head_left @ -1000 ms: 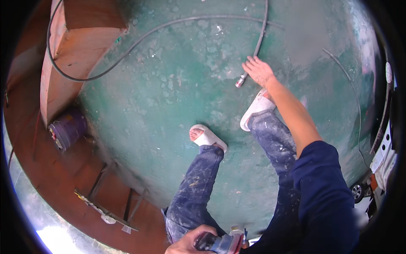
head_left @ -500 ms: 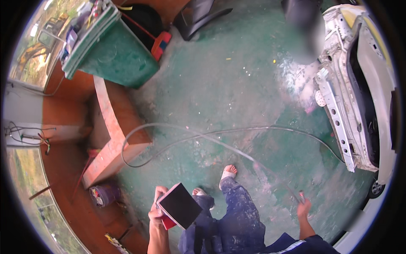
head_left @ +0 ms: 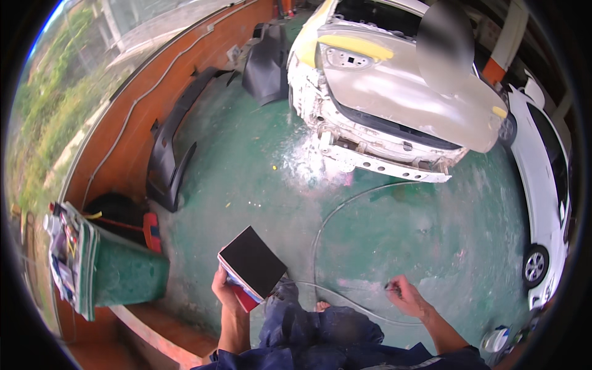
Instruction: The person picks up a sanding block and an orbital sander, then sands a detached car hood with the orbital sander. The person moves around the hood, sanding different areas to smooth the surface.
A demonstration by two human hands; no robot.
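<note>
My left hand (head_left: 224, 291) is closed round a stack of black-topped square sheets (head_left: 253, 261), held tilted above my legs. Pale layers show along the stack's edge, and a flat red piece (head_left: 245, 298) sticks out beneath it near my palm. Out to the right, my right hand (head_left: 408, 298) has its fingers curled over a small dark thing (head_left: 390, 287), too little of which shows to name. A thin grey hose (head_left: 316, 246) curves over the green floor and passes behind my right forearm; whether it joins the thing in that hand cannot be seen.
Ahead stands a car (head_left: 382, 80) stripped at one end, its bare metal bar (head_left: 388, 165) jutting out. A white car (head_left: 542, 172) is at the right. Along the left lie a black bumper (head_left: 169, 160), a green bin (head_left: 126, 271) full of rubbish and a low orange wall (head_left: 157, 333).
My view has swung right and up, bringing the stripped car ahead and the white car into sight. The stack is still in my left hand; my right hand stays curled.
</note>
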